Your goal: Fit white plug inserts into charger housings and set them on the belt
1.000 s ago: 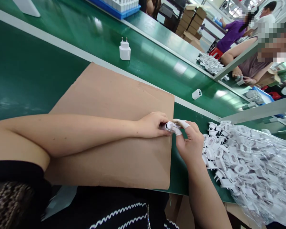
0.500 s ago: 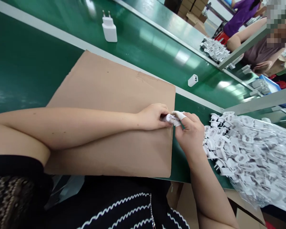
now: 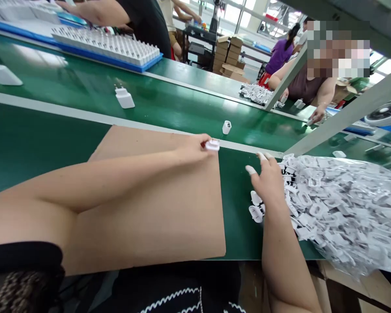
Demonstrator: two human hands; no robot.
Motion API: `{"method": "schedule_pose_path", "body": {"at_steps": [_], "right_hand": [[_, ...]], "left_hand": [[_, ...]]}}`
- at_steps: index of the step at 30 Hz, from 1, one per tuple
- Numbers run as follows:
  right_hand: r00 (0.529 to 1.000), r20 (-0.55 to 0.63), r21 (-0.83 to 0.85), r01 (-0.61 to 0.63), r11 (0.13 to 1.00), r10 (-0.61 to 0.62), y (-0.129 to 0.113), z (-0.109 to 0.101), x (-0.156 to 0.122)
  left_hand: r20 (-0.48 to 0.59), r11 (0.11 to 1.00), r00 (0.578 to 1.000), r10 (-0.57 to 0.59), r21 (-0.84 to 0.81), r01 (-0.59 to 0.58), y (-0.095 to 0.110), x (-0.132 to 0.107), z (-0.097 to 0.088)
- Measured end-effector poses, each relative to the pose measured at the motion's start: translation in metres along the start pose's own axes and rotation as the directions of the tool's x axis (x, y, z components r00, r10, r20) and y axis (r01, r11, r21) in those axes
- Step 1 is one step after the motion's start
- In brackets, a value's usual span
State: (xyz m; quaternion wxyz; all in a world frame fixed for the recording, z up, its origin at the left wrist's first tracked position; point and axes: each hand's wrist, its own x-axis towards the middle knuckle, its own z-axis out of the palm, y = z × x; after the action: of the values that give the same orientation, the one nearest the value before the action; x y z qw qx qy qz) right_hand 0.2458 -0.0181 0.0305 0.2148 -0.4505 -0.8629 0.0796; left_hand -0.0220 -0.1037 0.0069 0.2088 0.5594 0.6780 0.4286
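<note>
- Left hand (image 3: pixel 193 148) curls around a white, oval-ended plastic piece (image 3: pixel 212 145) near a corner of the brown cardboard sheet (image 3: pixel 163 221).
- Right hand (image 3: pixel 269 179), empty, fingers parted, is over the green worktop (image 3: pixel 237 191) beside heaped white plastic plug pieces (image 3: pixel 337 204).

Counting one cardboard sheet (image 3: pixel 169 217), three white blocks (image 3: pixel 125 99) and one clear bag (image 3: pixel 358 266) on the counter (image 3: pixel 236 217).
Adding one white piece (image 3: pixel 211 145) in the left fingers (image 3: pixel 204 138), at least two loose pieces (image 3: pixel 256 214) near the right fingers (image 3: pixel 250 170), and, toward the near edge, one heap (image 3: pixel 304 198) too crowded to number. Splitting the three blocks, all between two pale strips (image 3: pixel 52 109): one with two pins, one showing a dark end, one cut off by the view. Along the far edge, counting one silvery pile (image 3: pixel 256 93) and at least one blue tray (image 3: pixel 153 62).
</note>
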Motion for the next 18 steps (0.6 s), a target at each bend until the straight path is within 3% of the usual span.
{"method": "schedule_pose_path", "body": {"at_steps": [2, 4, 6, 9, 11, 12, 13, 15, 16, 18], "right_hand": [[0.973, 0.019, -0.241, -0.217, 0.946, 0.229, 0.028, -0.001, 0.01], [0.934, 0.065, -0.349, -0.308, 0.885, 0.351, 0.049, 0.004, 0.016], [0.935, 0.098, -0.353, -0.288, 0.89, 0.341, 0.06, 0.01, 0.018], [0.965, 0.124, -0.295, -0.186, 0.937, 0.23, 0.059, 0.013, 0.018], [0.978, 0.142, -0.231, -0.115, 0.966, 0.151, 0.052, 0.011, 0.017], [0.984, 0.138, -0.181, -0.09, 0.979, 0.115, 0.047, 0.009, 0.017], [0.988, 0.124, -0.112, -0.077, 0.991, 0.091, 0.043, 0.007, 0.016], [0.992, 0.092, 0.075, -0.093, 0.993, 0.086, 0.035, 0.005, 0.016], [0.992, 0.085, 0.175, -0.11, 0.978, 0.096, 0.031, 0.005, 0.015], [0.991, 0.08, 0.339, -0.127, 0.932, 0.106, 0.026, 0.006, 0.014]], "left_hand": [[-0.133, 0.986, 0.987, -0.089, 0.126, 0.106, -0.017, 0.038, -0.013], [-0.239, 0.951, 0.959, -0.155, 0.227, 0.21, -0.035, 0.071, -0.024], [-0.285, 0.916, 0.935, -0.213, 0.275, 0.292, -0.05, 0.092, -0.028], [-0.398, 0.852, 0.876, -0.273, 0.324, 0.413, -0.055, 0.101, -0.024], [-0.51, 0.821, 0.842, -0.174, 0.398, 0.41, -0.047, 0.098, -0.017], [-0.517, 0.817, 0.851, -0.087, 0.453, 0.358, -0.042, 0.097, -0.013], [-0.471, 0.816, 0.882, 0.002, 0.511, 0.271, -0.036, 0.098, -0.011], [-0.235, 0.811, 0.964, 0.125, 0.584, 0.037, -0.027, 0.107, -0.007], [-0.089, 0.806, 0.985, 0.149, 0.588, -0.069, -0.025, 0.115, -0.006], [0.165, 0.799, 0.979, 0.118, 0.57, -0.192, -0.025, 0.133, -0.004]]}}
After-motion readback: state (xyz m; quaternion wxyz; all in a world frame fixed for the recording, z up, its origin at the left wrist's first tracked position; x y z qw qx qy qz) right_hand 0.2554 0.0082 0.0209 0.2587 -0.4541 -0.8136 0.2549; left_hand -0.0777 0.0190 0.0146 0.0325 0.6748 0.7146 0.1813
